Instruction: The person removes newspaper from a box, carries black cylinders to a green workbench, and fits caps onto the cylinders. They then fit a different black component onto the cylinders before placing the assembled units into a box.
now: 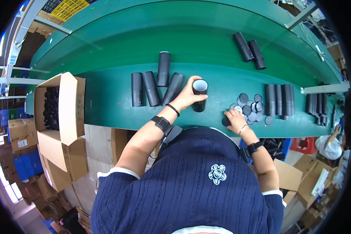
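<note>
My left hand [192,93] is wrapped round a black tube [200,104], which it holds upright so that a pale, round upper end faces me. To the right, my right hand [234,119] rests at the near left side of a pile of round black and grey caps [252,116]. Its fingers are bent over the pile, and a dark cap [226,121] shows at the fingertips. Whether the fingers grip that cap is hard to make out. Left of my left hand, several black ribbed tubes [151,88] lie on the green table [109,113].
More black tubes [279,100] lie in a row right of the caps, with others [317,104] beyond. Two tubes [249,51] rest farther back. At the left stands an open cardboard box [71,109] with black pieces inside. Another person [330,147] is at the far right.
</note>
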`<state>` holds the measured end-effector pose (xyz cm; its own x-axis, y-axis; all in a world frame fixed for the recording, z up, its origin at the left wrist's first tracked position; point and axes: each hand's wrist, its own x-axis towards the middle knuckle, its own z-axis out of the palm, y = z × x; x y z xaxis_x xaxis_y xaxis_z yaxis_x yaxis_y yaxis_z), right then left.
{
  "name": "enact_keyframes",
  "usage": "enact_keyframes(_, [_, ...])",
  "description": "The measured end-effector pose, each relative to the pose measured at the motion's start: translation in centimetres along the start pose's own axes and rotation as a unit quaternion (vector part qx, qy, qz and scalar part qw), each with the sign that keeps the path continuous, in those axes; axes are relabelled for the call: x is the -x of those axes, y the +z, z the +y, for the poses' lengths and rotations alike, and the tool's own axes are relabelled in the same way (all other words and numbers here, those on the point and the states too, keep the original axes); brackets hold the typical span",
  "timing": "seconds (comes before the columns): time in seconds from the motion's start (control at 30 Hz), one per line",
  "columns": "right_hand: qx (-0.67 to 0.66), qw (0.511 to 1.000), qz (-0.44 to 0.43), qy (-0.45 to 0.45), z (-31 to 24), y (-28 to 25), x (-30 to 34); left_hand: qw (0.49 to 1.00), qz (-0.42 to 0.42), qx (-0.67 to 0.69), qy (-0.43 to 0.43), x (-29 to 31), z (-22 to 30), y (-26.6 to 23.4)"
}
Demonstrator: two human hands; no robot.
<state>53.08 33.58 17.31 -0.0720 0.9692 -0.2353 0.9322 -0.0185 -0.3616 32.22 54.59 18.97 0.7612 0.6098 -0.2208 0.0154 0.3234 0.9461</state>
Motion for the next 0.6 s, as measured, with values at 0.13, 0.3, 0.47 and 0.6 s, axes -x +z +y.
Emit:
enact_keyframes(0.13, [-0.159, 0.985, 0.046, 0.046, 0.5, -0.5, -1.4, 0.998, -0.052, -0.011, -0.035, 0.3, 0.6, 0.2])
enact_keyframes(0.3, [-0.354, 0.921, 0.161, 0.030, -2.6, -5.2, -5.1, 0.982, -0.169, 0.037, -0.080, 1.0, 1.6, 0.6])
enact_keyframes(0.47, [-0.690, 0.717, 0.096, -0.026, -4.2, -6.6, -6.3, 0.971, -0.218, 0.048, -0.081, 1.4, 2.8, 1.2])
enact_keyframes(0.6, [-0.813, 0.583, 0.005, -0.010, -4.0, -6.5, -6.2, 0.968, -0.213, 0.095, -0.087, 1.9, 3.7, 1.4])
